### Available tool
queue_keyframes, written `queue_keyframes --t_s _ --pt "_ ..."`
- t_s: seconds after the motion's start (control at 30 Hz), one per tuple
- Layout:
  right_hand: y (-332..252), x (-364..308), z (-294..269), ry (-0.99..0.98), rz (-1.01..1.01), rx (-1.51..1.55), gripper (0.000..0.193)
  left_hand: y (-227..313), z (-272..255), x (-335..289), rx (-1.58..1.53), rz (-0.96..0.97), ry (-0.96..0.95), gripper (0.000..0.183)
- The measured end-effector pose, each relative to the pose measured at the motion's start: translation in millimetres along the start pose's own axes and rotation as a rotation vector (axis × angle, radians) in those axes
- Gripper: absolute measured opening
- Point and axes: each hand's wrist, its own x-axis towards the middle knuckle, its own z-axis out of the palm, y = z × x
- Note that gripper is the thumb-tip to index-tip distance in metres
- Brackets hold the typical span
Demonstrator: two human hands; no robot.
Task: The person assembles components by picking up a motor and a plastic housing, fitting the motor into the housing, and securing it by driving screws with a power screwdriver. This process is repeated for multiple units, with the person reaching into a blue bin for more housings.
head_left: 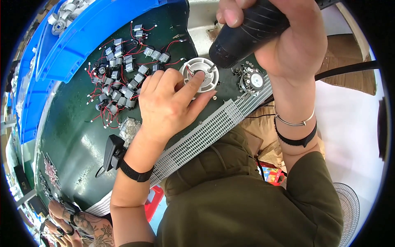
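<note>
White round part (pixel 216 78): there is one; it lies on the green bench (pixel 66 123), toward the right end and not far from the near edge. At its left side a red wire is visible.
Left hand (pixel 168 101): one hand, clamped on the white round part — the index finger presses inside its ring, and the thumb lies at its near rim.
Right hand (pixel 296 45): one hand, its fingers wrapped around one black power screwdriver (pixel 247 37), whose bit reaches down to the white round part.
Small grey motors (pixel 129 66): more than twenty, in one loose heap between the far edge and the left hand, with red wires. They overlap, so I cannot count them exactly.
Metal cluster (pixel 252 81): one, with a round silver face, just beside the near edge at the right end.
Perforated strip (pixel 205 133): one, pale, running along the near edge.
Clear bag (pixel 129 129): one, just beside the left forearm.
Blue bins (pixel 78 49): at least two, along the far edge; grey-white parts (pixel 68 16) sit in one — too many for counting.
Co-worker: one tattooed forearm (pixel 92 224), near the left end of the near edge.
</note>
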Motion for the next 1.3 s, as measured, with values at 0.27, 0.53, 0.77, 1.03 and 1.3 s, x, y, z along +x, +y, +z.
queue_keyframes --t_s 0.27,0.53,0.77,1.03,1.3 --pt "4.5 -1.5 -2.9 -0.062 -0.014 0.065 0.052 -0.8 2.9 -0.9 -0.039 -0.001 0.033 0.03" --pt "2.4 -13.3 -0.4 -0.076 0.172 0.321 0.053 0.4 5.5 -1.6 -0.064 -0.014 0.031 0.03" --pt "3.3 -7.4 14.8 0.254 0.278 0.061 0.034 -2.6 7.6 -2.7 -0.097 -0.026 0.042 0.032" --pt "18.6 -16.4 -5.0 -0.143 -0.175 -0.323 0.025 6.4 5.2 0.5 0.021 -0.055 0.039 0.033" --pt "-12.1 4.6 1.7 -0.132 -0.048 0.088 0.013 5.7 -17.9 4.3 -0.241 -0.289 0.073 0.026"
